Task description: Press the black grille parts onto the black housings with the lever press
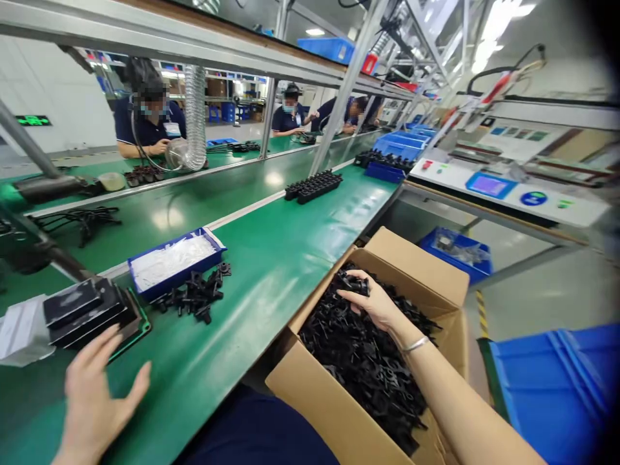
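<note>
My right hand [368, 300] is inside an open cardboard box [411, 261], its fingers curled around some small black plastic parts [352, 283]. Below it the box is heaped with many more loose black parts [368, 361]. My left hand [99, 391] hovers over the green bench with fingers spread and nothing in them. Close to its fingertips sits a black block-shaped fixture [92, 313] on a green-edged base. A small pile of black plastic parts [198, 294] lies on the bench, beside a blue tray [220, 248] full of small white pieces.
Farther along the bench stand rows of black parts [314, 186] and blue bins [397, 147]. A machine with a control panel [491, 185] is at the right, above a blue crate [479, 265]. Metal posts rise along the bench. Several co-workers [150, 123] sit across it.
</note>
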A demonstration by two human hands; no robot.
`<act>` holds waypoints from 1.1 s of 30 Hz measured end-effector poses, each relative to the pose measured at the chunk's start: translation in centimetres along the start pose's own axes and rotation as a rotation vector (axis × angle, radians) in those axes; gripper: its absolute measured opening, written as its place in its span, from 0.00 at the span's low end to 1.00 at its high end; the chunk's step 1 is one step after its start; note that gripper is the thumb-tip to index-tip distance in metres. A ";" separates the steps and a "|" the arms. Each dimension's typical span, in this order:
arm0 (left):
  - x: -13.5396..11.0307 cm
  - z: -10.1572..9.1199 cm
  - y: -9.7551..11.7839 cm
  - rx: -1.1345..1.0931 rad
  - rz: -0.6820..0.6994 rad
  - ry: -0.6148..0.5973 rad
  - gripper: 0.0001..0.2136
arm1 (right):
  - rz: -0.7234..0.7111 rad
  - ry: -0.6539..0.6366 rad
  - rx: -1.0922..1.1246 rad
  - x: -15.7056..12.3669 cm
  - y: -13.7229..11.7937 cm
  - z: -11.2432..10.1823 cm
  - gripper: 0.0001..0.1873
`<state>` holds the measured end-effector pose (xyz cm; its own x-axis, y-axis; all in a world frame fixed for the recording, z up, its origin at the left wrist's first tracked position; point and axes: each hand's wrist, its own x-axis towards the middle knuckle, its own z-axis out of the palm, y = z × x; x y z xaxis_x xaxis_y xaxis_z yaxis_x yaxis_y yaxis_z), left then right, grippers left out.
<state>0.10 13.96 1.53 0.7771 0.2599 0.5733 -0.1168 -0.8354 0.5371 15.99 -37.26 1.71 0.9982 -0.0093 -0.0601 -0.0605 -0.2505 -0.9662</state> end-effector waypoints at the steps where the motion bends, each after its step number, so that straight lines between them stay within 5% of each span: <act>1: -0.1 1.1 0.5 0.033 0.082 -0.028 0.30 | -0.036 -0.050 -0.021 0.7 -1.1 1.3 0.33; 5: -0.5 5.5 2.9 0.094 0.246 -0.198 0.41 | -0.204 -0.238 -0.144 2.8 -4.1 9.0 0.25; 10: -0.3 8.9 3.6 0.202 0.115 -0.208 0.51 | -0.427 -0.408 -0.268 3.7 -5.5 19.0 0.34; 13: 0.1 9.8 2.7 0.247 0.048 -0.184 0.54 | -0.520 -0.481 -0.312 3.4 -5.9 22.2 0.46; 16: 0.6 10.6 2.1 0.264 0.035 -0.182 0.54 | -0.592 -0.507 -0.428 3.1 -6.0 23.0 0.50; 19: 1.2 11.4 1.9 0.273 0.065 -0.159 0.54 | -0.670 -0.473 -0.532 3.5 -5.4 22.1 0.52; 22: 2.0 12.1 2.2 0.280 0.092 -0.155 0.53 | -0.672 -0.208 -0.628 5.2 -4.0 19.4 0.43; 26: 2.7 12.7 2.7 0.275 0.085 -0.181 0.51 | -0.439 0.302 -0.744 8.4 -0.6 12.7 0.31; 33: 2.4 13.0 2.8 0.270 0.013 -0.140 0.46 | 0.033 0.786 -0.749 9.3 8.0 2.0 0.35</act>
<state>9.66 5.92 -3.65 0.8562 0.1949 0.4784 0.0268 -0.9416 0.3355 24.79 -37.46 -7.08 0.7371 -0.5774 0.3511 -0.3345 -0.7631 -0.5529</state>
